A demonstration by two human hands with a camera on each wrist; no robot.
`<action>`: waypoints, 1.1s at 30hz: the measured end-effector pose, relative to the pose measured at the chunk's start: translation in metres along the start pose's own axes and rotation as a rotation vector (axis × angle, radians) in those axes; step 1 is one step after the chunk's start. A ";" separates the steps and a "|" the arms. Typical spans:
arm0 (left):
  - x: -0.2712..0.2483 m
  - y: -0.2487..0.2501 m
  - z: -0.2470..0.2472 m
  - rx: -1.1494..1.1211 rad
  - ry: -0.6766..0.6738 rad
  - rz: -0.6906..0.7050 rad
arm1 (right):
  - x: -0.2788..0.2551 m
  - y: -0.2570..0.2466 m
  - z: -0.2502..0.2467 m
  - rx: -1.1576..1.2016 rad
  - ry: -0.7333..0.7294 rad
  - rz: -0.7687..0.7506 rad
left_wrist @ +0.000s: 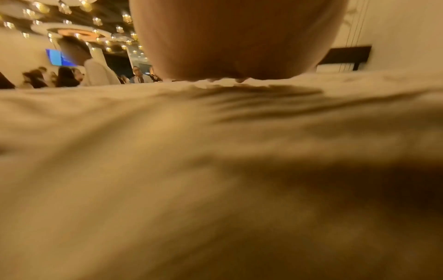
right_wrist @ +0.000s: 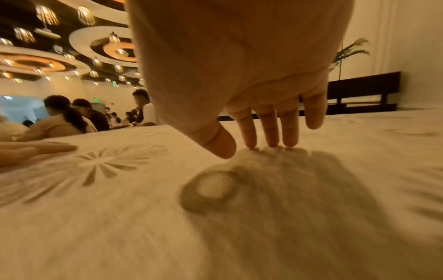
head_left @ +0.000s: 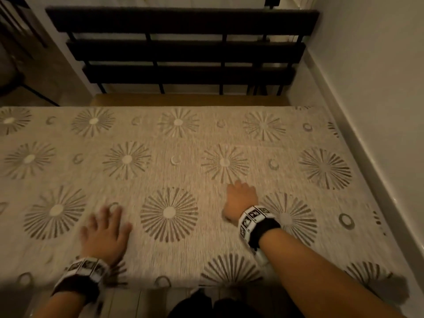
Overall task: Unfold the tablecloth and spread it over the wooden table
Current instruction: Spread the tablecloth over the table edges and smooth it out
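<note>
Head view shows the tablecloth (head_left: 174,161) lying flat across the worktop (head_left: 188,99), whose bare wood strip shows at the upper centre. Left hand (head_left: 104,232), blurred, seems spread flat on the cloth at lower left; right hand (head_left: 241,200) presses straight fingertips (right_wrist: 271,132) into it.

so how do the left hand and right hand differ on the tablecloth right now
The left hand lies flatter, fingers spread on the tablecloth, nearer the person; the right hand is arched, farther out.
The right hand's fingers touch the cloth by their tips, palm raised; the left hand's are motion-blurred, so contact is less sure.
Both are open, gripping nothing, with a banded wrist mount.
</note>
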State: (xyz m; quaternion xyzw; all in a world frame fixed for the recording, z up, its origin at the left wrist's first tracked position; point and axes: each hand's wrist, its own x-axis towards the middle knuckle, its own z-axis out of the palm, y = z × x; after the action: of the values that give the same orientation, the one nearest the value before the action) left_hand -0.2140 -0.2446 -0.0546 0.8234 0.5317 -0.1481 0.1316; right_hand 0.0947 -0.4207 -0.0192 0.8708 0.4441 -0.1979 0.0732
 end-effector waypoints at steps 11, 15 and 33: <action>-0.002 -0.059 0.005 0.035 -0.105 0.121 | 0.041 -0.101 -0.015 -0.104 -0.150 -0.174; 0.015 -0.150 -0.020 0.024 -0.096 -0.135 | 0.057 -0.170 -0.038 -0.292 -0.178 -0.284; 0.116 -0.449 -0.077 -0.017 -0.141 -0.108 | 0.151 -0.504 -0.032 -0.349 -0.212 -0.509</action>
State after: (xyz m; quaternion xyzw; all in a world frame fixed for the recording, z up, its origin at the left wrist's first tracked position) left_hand -0.5713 0.0606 -0.0542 0.7799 0.5659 -0.2083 0.1676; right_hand -0.2210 0.0010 -0.0272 0.6809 0.6645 -0.2201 0.2153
